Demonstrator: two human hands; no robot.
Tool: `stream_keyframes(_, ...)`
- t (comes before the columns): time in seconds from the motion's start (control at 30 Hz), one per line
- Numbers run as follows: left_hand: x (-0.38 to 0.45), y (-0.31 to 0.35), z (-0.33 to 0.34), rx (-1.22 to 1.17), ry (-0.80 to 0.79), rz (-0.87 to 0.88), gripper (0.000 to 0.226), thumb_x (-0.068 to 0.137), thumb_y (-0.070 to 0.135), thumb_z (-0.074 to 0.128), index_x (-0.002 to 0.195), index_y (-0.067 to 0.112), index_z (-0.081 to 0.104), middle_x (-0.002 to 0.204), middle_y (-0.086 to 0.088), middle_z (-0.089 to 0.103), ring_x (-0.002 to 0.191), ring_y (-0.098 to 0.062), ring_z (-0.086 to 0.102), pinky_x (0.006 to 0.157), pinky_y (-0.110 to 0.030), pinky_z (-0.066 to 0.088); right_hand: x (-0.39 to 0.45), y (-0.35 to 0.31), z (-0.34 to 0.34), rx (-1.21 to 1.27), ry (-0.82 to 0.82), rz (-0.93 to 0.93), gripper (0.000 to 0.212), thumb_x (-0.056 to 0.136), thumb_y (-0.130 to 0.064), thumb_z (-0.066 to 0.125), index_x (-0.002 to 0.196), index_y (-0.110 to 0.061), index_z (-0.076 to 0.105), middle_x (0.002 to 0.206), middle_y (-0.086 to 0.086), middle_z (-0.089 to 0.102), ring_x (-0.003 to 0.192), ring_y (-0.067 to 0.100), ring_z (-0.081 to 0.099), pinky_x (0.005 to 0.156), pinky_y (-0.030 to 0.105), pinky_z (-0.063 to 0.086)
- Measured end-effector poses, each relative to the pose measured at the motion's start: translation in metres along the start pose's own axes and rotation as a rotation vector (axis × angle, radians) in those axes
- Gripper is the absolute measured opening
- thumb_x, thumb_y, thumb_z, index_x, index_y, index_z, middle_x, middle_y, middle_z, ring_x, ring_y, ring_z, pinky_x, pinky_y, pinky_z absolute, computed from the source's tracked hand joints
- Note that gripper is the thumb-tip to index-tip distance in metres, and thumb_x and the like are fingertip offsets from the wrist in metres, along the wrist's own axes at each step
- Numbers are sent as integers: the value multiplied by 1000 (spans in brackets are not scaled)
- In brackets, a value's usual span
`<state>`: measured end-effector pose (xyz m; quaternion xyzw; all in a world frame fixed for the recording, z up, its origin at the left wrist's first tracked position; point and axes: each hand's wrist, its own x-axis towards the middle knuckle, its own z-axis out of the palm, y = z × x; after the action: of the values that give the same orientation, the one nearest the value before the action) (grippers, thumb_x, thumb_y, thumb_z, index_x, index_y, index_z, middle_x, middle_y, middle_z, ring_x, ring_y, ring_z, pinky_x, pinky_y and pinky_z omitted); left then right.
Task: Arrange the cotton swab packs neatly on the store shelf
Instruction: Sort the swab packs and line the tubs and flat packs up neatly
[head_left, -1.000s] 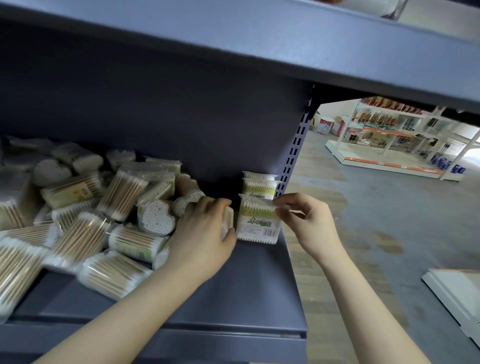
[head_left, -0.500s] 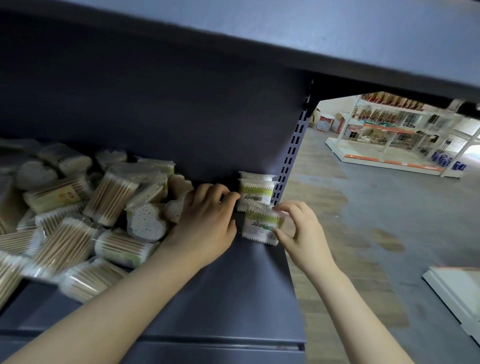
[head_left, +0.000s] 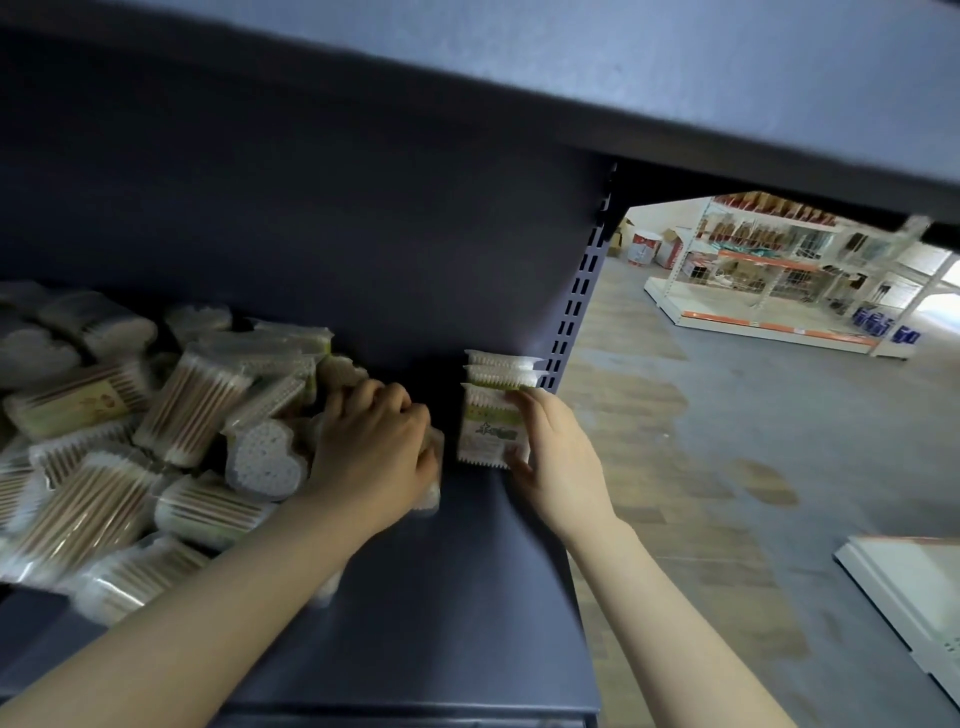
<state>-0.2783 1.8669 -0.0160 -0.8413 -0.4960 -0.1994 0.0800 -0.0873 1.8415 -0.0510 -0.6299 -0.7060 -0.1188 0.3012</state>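
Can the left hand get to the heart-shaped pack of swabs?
Probably yes. The left hand rests right beside the heart-shaped pack, which stands at the pile's near edge with nothing covering its front. The hand already seems to grip another pack, though.

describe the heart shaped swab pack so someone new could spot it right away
Start at the loose pile of packs on the left of the dark shelf. At its right edge, just left of the left hand, lies the heart-shaped pack. It alone shows white cotton tips end-on, not wooden sticks.
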Motion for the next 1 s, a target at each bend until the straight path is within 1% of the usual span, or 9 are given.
stream_keyframes(0.07, -2, -2, 1, -15, -19, -11, 31, 87, 39, 52, 110, 21, 62, 119, 2, 53, 120, -24, 37, 96, -39, 26, 6, 0, 2, 9, -9, 9, 70, 60, 4, 63, 126, -11, 48, 127, 8, 51, 112, 30, 49, 86, 37, 48)
stream_keyframes(0.17, -2, -3, 1, -22, -7, -19, 31, 86, 39, 54, 110, 22, 63, 119, 1, 53, 122, -24, 36, 96, -40, 25, 11, 0, 5, -6, 6, 11, 70, 58, 6, 63, 125, -11, 50, 126, 7, 52, 112, 29, 50, 84, 36, 48)
stream_keyframes(0.23, -3, -4, 1, -22, 6, -17, 28, 81, 37, 61, 103, 21, 66, 111, 0, 57, 117, -27, 42, 93, -42, 30, 12, 0, 5, -12, 21, 19, 70, 57, 7, 64, 124, -10, 51, 126, 8, 53, 111, 29, 50, 83, 34, 48)
stream_keyframes(0.33, -2, -7, 3, 12, 38, -5, 24, 57, 33, 80, 74, 20, 69, 83, -1, 62, 91, -30, 57, 74, -44, 44, 13, 1, 7, -26, 46, 14, 72, 53, 9, 66, 122, -8, 52, 123, 10, 55, 108, 31, 52, 82, 34, 49)
stream_keyframes(0.4, -1, -8, 3, 23, 46, 1, 26, 50, 34, 82, 67, 21, 67, 76, 1, 61, 83, -29, 60, 68, -43, 47, 13, 3, 8, -33, 51, 14, 72, 54, 9, 66, 122, -8, 52, 123, 10, 55, 107, 31, 53, 82, 34, 49)
stream_keyframes(0.67, -1, -6, 4, -21, 54, -3, 20, 66, 34, 74, 78, 19, 69, 90, -1, 62, 100, -29, 54, 80, -44, 41, 19, 8, 6, -61, 26, 23, 68, 54, 10, 66, 121, -2, 54, 122, 15, 56, 105, 36, 54, 86, 35, 47)
stream_keyframes(0.83, -2, -7, 2, -6, 45, 25, 24, 55, 35, 82, 66, 20, 66, 78, 0, 63, 86, -29, 60, 68, -44, 47, 19, 7, 5, -80, 25, 17, 69, 52, 6, 71, 119, -1, 56, 119, 16, 57, 103, 37, 56, 86, 36, 48)
stream_keyframes(0.9, -3, -8, 1, 6, 102, 52, 23, 60, 40, 77, 66, 22, 66, 79, 1, 62, 85, -28, 61, 67, -44, 50, 20, 6, 4, -87, 29, 19, 68, 52, 5, 71, 118, -1, 57, 117, 16, 58, 102, 37, 56, 85, 35, 48)
stream_keyframes(1.0, -5, -11, 1, 5, 195, 48, 31, 71, 47, 47, 73, 23, 66, 86, 2, 62, 94, -23, 48, 68, -41, 50, 22, 2, 5, -101, 31, 42, 65, 53, 1, 73, 115, -3, 58, 113, 15, 59, 100, 37, 57, 83, 36, 48)
